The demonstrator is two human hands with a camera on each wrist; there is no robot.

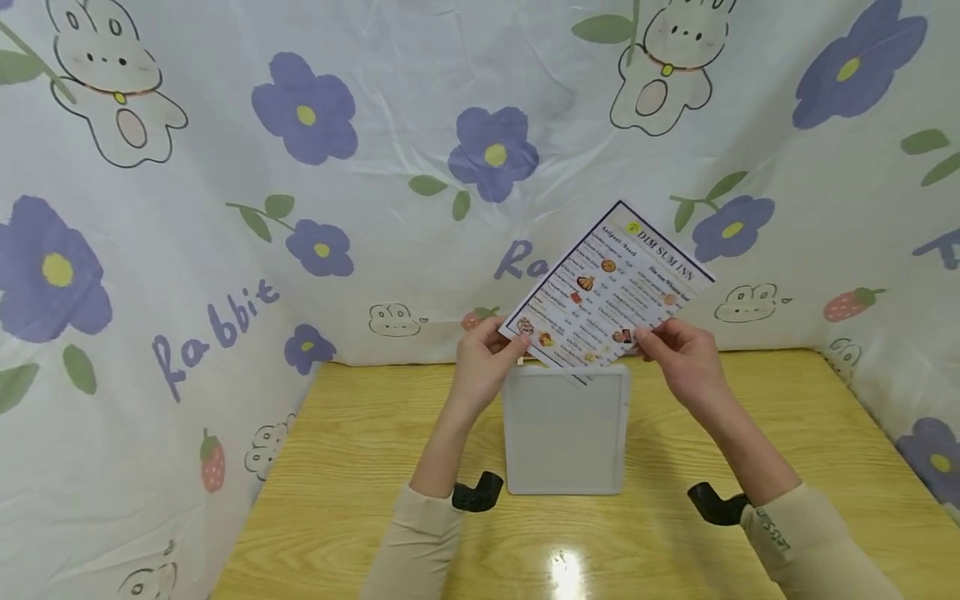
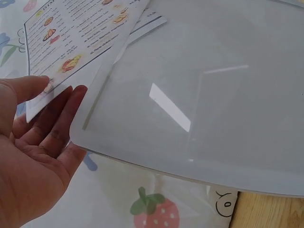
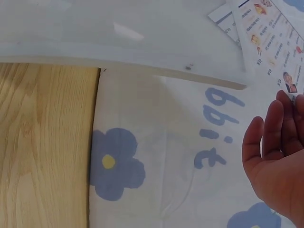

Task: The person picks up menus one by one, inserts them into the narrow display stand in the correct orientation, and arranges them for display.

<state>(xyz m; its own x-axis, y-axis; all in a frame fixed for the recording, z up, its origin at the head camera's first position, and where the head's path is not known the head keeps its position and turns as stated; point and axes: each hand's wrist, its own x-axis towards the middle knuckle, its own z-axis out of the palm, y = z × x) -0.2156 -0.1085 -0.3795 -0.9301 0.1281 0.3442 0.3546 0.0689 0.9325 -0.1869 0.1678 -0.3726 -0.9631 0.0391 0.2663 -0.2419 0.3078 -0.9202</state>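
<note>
Tilted menu sheet [image 1: 603, 287] is pinched at its left corner by the left hand [image 1: 486, 360] and at its right edge by the right hand [image 1: 688, 365]; bottom corner is overlapped by white-rimmed panel [image 1: 566, 437], inside or behind unclear

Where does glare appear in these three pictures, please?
Head view: one bright spot on the wooden table, at the bottom of the picture; left wrist view: a sharp, slanted white patch on the framed panel; right wrist view: a fainter, softer patch on the panel.
</note>
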